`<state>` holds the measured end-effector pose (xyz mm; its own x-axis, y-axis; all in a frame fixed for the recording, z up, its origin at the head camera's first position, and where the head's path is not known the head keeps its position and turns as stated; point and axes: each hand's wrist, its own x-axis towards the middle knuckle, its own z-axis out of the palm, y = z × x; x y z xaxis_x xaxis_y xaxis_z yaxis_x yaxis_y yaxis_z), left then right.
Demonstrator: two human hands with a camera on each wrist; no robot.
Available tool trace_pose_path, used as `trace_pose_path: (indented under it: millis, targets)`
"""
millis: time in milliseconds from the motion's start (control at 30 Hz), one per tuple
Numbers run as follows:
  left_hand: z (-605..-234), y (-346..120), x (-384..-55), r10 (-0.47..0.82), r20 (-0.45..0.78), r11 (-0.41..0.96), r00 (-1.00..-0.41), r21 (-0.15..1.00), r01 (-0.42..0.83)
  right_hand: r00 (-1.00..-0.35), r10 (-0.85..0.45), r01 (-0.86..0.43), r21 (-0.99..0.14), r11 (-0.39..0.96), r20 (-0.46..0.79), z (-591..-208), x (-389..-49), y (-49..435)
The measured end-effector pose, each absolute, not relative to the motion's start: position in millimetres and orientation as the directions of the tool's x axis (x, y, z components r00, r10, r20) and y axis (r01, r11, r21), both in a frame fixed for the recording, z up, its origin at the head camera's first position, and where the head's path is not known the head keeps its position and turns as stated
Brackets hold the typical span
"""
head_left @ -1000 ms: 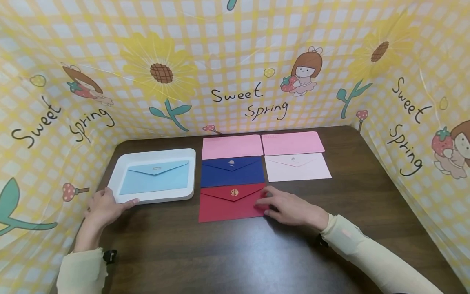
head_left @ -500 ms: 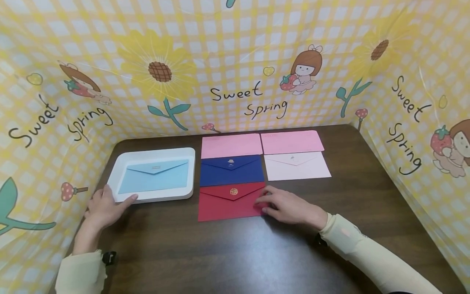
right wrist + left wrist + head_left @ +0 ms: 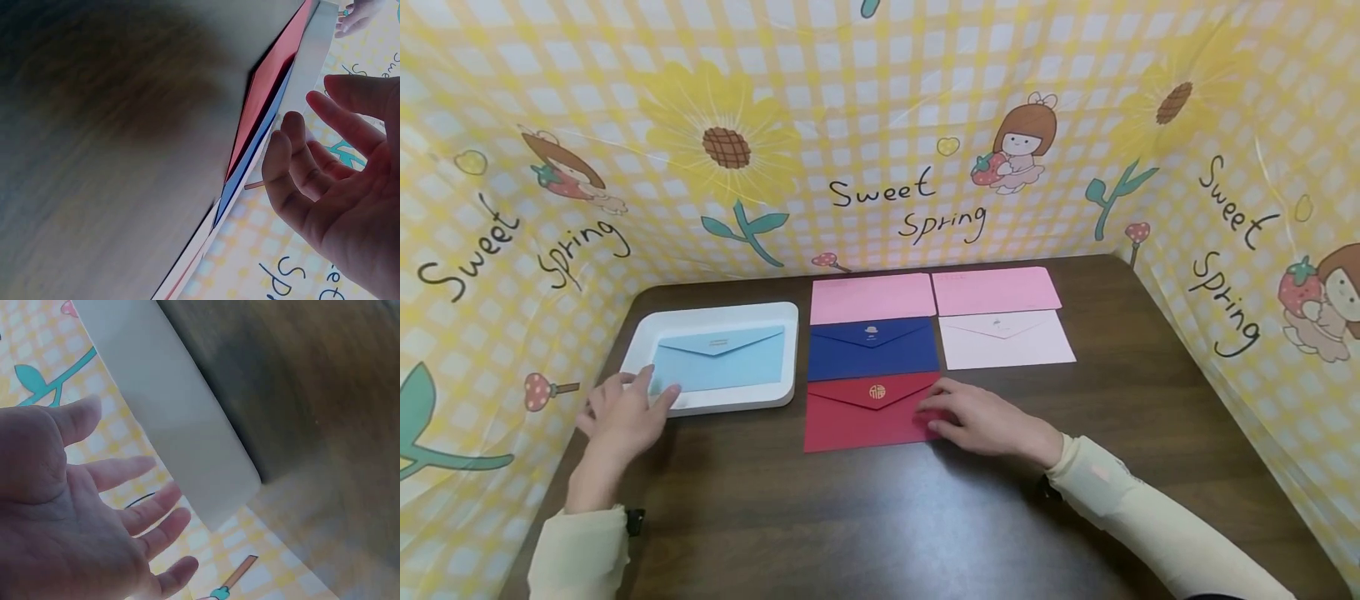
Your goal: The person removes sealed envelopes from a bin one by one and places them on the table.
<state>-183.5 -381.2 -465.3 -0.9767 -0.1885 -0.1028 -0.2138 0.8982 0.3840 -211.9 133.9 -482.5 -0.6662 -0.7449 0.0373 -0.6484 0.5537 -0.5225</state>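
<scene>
A white tray (image 3: 786, 367) on the left of the table bears a light blue envelope (image 3: 722, 362). Over the tray's near left corner is my left hand (image 3: 625, 417), its fingers spread and holding nothing; in the left wrist view the loosely bent fingers show beside the tray's side wall (image 3: 156, 412). My right hand (image 3: 988, 417) hovers at the right edge of a red envelope (image 3: 857, 425) with a gold emblem on its flap. The right wrist view shows that hand (image 3: 337, 187) with loosely bent fingers and nothing between them, raised above the tabletop.
Behind the red envelope lies a dark blue envelope (image 3: 872, 354), with a pink envelope (image 3: 872, 298) behind it. To the right are a white envelope (image 3: 1007, 346) and another pink envelope (image 3: 996, 290). Yellow checked cloth (image 3: 880, 125) encloses the wooden table (image 3: 820, 525) on three sides.
My left hand has shifted right and lifted from gripping the tray's corner to over its near rim. My right hand has moved only slightly left; the envelopes stay put.
</scene>
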Motion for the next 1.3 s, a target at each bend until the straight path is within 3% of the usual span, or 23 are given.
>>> trace_pose_path:
  millis: [600, 1300]
  targets:
    - [-469, -379, -197, -0.209, -0.294, 0.917, -0.933, 0.272, -0.291, -0.675, -0.733, -0.634, -0.572, 0.52, 0.082, -476, -213, 105]
    - [-464, -381, -202, -0.227, -0.354, 0.914, -0.907, 0.243, -0.324, -0.671, -0.735, -0.653, -0.551, 0.519, 0.103, -469, -219, 74]
